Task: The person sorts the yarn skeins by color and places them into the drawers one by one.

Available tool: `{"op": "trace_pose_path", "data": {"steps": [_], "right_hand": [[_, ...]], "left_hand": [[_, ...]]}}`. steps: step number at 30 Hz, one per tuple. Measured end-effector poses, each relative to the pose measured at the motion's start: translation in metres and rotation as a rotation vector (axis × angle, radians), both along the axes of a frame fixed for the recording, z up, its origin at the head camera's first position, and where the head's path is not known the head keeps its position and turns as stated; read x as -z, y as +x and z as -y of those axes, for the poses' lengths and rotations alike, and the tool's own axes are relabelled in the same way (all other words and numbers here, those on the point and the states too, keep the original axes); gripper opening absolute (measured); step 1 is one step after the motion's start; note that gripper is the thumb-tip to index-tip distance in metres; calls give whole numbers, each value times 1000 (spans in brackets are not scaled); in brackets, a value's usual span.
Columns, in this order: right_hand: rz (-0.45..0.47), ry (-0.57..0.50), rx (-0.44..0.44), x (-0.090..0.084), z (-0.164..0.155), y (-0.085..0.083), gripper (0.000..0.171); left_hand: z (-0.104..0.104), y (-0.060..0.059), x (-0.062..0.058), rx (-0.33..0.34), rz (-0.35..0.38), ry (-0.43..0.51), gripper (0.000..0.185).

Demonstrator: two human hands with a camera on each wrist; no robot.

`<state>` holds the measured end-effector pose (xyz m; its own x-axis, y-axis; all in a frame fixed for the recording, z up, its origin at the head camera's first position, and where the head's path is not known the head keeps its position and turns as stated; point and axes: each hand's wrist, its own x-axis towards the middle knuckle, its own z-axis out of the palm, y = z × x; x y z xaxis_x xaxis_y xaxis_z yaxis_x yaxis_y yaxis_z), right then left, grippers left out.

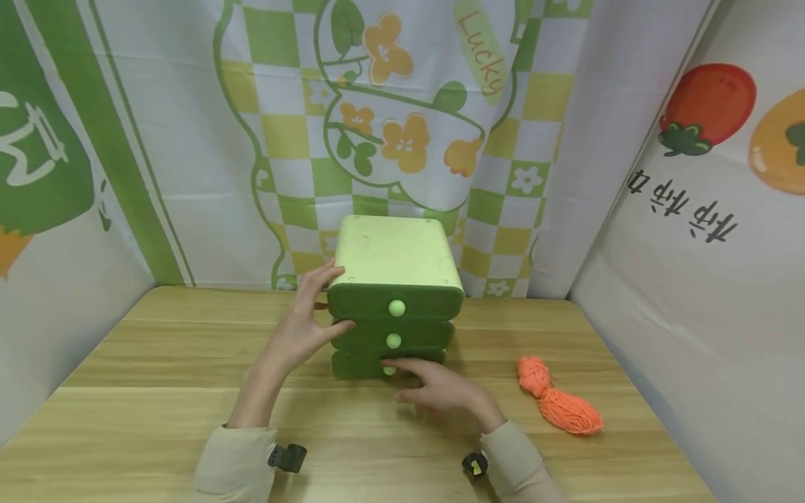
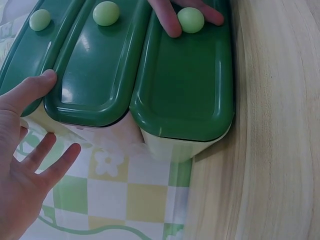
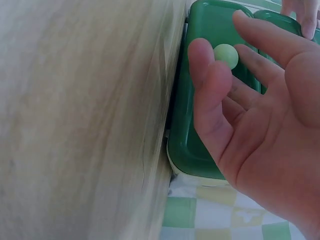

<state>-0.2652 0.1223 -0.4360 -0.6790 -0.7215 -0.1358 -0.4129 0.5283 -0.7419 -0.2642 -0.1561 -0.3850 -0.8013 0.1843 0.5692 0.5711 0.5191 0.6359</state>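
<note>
A small green cabinet (image 1: 395,258) with a pale top and three drawers stands at the middle of the wooden table (image 1: 157,363). My left hand (image 1: 314,307) lies flat against its left side, and its thumb touches the front edge of the middle drawer (image 2: 95,70). My right hand (image 1: 428,384) reaches to the bottom drawer (image 2: 185,85). Its fingers are nearly straight, with fingertips (image 2: 167,22) on either side of the pale round knob (image 3: 226,54). All three drawers look pushed in.
An orange bundle of yarn (image 1: 556,398) lies on the table to the right of the cabinet. Printed cloth walls close in the back and both sides. Bare wood lies in front of the cabinet and to its left.
</note>
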Motion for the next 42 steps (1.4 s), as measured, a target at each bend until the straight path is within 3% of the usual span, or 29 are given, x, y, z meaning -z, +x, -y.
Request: {"op": "trace_pose_path", "data": {"steps": [12, 28, 42], "right_hand": [[60, -9, 3, -2, -1, 1, 57], [49, 12, -8, -7, -4, 2, 57], [157, 73, -115, -20, -6, 9, 56]], "left_hand": [[0, 0, 1, 6, 26, 11, 92], [-2, 0, -2, 13, 21, 16, 92], [-2, -1, 0, 6, 1, 14, 93]]}}
